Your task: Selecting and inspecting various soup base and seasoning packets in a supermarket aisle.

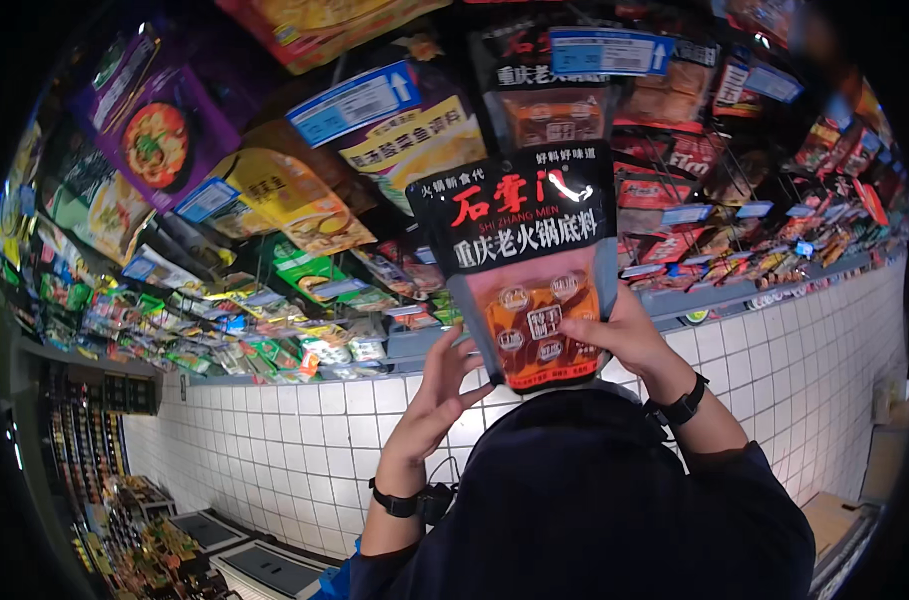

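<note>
A black and clear plastic pouch of hot pot base (529, 262) is upright before my chest, its printed front towards me. Orange-brown blocks show in its lower window. My right hand (627, 334) grips its lower right side, thumb across the front and the other fingers hidden behind. Beside the lower left edge is my left hand (439, 401), fingers spread; one fingertip is close to the bottom corner, and whether it touches I cannot tell. A matching pouch (552, 112) hangs on the rack just beyond.
Hanging food packets fill the rack, among them a purple pouch (154, 142) and a yellow one (293, 199). Blue-edged price tags (357, 101) stick out in front. White floor tiles (274, 435) run below. Grey-lidded cases (267, 566) stand at lower left.
</note>
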{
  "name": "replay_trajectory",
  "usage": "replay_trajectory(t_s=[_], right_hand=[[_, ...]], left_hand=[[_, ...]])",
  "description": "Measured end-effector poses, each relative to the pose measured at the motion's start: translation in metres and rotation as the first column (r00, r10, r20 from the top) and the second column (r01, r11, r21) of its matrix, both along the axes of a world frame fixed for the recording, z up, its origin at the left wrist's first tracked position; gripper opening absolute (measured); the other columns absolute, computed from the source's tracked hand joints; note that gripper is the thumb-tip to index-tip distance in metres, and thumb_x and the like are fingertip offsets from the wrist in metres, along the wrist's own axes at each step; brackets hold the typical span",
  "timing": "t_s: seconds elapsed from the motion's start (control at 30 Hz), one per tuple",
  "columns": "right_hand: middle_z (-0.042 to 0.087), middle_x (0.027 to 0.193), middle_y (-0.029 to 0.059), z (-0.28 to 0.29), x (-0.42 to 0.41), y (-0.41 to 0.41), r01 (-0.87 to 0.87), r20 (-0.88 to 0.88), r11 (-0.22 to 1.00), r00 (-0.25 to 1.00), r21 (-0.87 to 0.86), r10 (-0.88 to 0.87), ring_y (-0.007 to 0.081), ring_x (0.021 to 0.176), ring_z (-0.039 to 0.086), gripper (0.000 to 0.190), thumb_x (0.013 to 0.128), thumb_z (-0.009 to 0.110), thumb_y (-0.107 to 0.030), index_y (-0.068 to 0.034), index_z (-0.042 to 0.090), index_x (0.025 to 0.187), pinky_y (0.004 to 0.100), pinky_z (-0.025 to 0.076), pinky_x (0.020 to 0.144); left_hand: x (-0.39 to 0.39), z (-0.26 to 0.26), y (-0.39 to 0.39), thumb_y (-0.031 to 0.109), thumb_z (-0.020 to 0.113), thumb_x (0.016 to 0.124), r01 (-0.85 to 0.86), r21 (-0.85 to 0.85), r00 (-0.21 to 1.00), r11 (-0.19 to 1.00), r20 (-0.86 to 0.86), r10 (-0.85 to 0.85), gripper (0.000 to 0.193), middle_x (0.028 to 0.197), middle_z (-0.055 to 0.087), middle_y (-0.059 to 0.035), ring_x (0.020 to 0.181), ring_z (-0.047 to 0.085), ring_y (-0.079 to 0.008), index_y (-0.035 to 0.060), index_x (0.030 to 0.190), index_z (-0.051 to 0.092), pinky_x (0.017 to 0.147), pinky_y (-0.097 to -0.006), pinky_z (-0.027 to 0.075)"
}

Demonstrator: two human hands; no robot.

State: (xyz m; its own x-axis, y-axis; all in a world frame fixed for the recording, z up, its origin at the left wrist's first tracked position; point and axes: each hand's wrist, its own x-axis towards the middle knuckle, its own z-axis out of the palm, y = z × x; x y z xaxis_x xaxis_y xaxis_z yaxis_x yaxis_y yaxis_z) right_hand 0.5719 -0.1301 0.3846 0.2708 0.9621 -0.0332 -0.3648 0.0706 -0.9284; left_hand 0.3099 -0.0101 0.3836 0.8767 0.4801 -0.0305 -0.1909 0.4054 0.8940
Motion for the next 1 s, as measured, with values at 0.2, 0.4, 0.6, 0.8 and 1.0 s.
replay_trajectory(t_s=[0.2,0.4,0.6,0.8,1.0], right_hand=[[0.067,0.114,0.0042,0.014,0.044,-0.003,0.248,0.089,0.968,0.964,0.046,-0.252,0.0106,0.1,0.064,0.044,0.092,0.074,-0.015,0.0,0.056,0.129,0.0302,0.053,0.088],[0.067,0.113,0.0029,0.027,0.075,0.006,0.297,0.165,0.948,0.935,0.115,-0.313,0.009,0.1,0.062,0.048,0.089,0.077,-0.015,0.0,0.057,0.13,0.028,0.052,0.087],[0.068,0.11,0.004,0.023,0.111,0.021,0.187,0.311,0.97,0.922,0.156,-0.228,0.0098,0.098,0.062,0.049,0.085,0.081,-0.017,0.001,0.059,0.126,0.029,0.052,0.086],[0.068,0.112,0.0047,0.033,0.14,0.026,0.049,0.334,0.98,0.936,0.192,-0.112,0.0108,0.1,0.063,0.05,0.082,0.084,-0.016,0.001,0.06,0.123,0.0299,0.052,0.089],[0.07,0.104,0.0055,0.017,0.169,0.032,-0.032,0.458,0.986,0.888,0.164,-0.048,0.0112,0.095,0.065,0.054,0.077,0.088,-0.02,-0.001,0.061,0.12,0.0307,0.053,0.086]], left_hand=[[-0.003,-0.017,0.018,0.034,0.073,0.091,0.132,0.145,0.981,0.981,-0.163,-0.108,0.08,0.144,0.048,-0.0165,0.129,0.053,-0.0291,0.0089,0.154,0.03,0.111,-0.0492,0.041],[0.003,-0.035,0.016,0.01,0.065,0.096,-0.025,0.263,0.948,0.965,-0.301,0.107,0.058,0.131,0.058,-0.0105,0.118,0.058,-0.0207,0.0097,0.148,0.039,0.105,-0.0401,0.046],[0.048,-0.027,0.006,0.006,0.066,0.094,-0.033,0.316,0.949,0.948,-0.288,0.129,0.079,0.138,0.053,-0.0139,0.122,0.056,-0.0234,0.0143,0.157,0.019,0.106,-0.0406,0.044],[0.121,0.006,0.014,0.013,0.075,0.089,-0.007,0.442,0.971,0.897,-0.212,0.113,0.096,0.15,0.039,-0.0171,0.135,0.047,-0.029,0.0138,0.159,0.01,0.114,-0.0467,0.037],[0.188,0.056,0.039,0.016,0.074,0.09,-0.34,0.513,0.939,0.788,0.136,0.316,0.09,0.15,0.038,-0.0157,0.138,0.043,-0.0292,0.0041,0.156,0.014,0.114,-0.0468,0.036]])
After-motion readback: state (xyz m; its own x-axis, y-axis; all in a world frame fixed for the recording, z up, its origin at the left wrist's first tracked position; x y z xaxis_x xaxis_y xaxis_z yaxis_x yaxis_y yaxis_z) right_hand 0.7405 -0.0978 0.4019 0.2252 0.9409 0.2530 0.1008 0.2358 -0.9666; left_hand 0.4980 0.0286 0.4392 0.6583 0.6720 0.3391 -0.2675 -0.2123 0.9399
